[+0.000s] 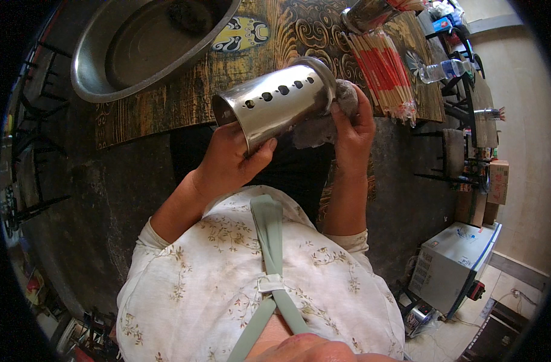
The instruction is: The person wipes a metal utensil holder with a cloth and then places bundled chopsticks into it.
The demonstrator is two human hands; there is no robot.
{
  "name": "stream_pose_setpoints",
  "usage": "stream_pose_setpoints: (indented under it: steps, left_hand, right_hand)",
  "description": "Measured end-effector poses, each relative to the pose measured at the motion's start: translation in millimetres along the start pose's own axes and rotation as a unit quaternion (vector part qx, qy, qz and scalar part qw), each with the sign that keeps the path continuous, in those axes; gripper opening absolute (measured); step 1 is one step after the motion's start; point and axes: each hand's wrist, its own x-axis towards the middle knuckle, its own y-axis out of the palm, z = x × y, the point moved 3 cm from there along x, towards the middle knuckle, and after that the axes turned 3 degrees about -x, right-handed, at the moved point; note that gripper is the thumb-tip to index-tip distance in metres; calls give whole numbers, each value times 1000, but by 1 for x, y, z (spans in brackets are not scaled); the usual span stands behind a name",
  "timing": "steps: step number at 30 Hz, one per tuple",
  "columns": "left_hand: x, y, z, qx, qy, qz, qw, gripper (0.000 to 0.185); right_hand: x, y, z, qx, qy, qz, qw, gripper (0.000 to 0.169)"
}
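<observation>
My left hand (232, 158) grips the rim of a stainless steel utensil holder (275, 102), its fingers inside the mouth and its thumb outside. The holder lies tilted on its side in the air over my lap, its row of punched holes facing up. At its flanged other end, my right hand (354, 120) pinches a grey cloth (346, 97) against the metal; part of the cloth hangs below the holder. Beyond it, paper-wrapped chopsticks (384, 72) lie in a pile on the patterned wooden table (185, 99).
A large metal basin (144, 88) stands at the table's left. Another metal holder (370, 16) with chopsticks is at the back right. Farther right are a plastic bottle (443, 71), chairs (453, 151), cardboard boxes (498, 181) and a white chest-like appliance (449, 264) on the floor.
</observation>
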Motion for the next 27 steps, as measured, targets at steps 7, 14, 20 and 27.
stream_pose_setpoints:
  steps: [7, 14, 20, 27]
  left_hand:
    - [5, -4, 13, -505, -243, -120, 820, 38]
    - [-1, -10, 16, -255, -200, -59, 944, 32]
    - [-1, 2, 12, -182, -110, -65, 975, 30]
    - [1, 4, 13, -176, -103, -64, 977, 29]
  right_hand:
    - [-7, 0, -1, -49, -49, -21, 997, 39]
    - [-5, 3, -3, -62, -64, -10, 996, 41]
    - [1, -2, 9, -146, -92, -29, 985, 47]
    - [6, -12, 29, -191, -114, -99, 970, 49]
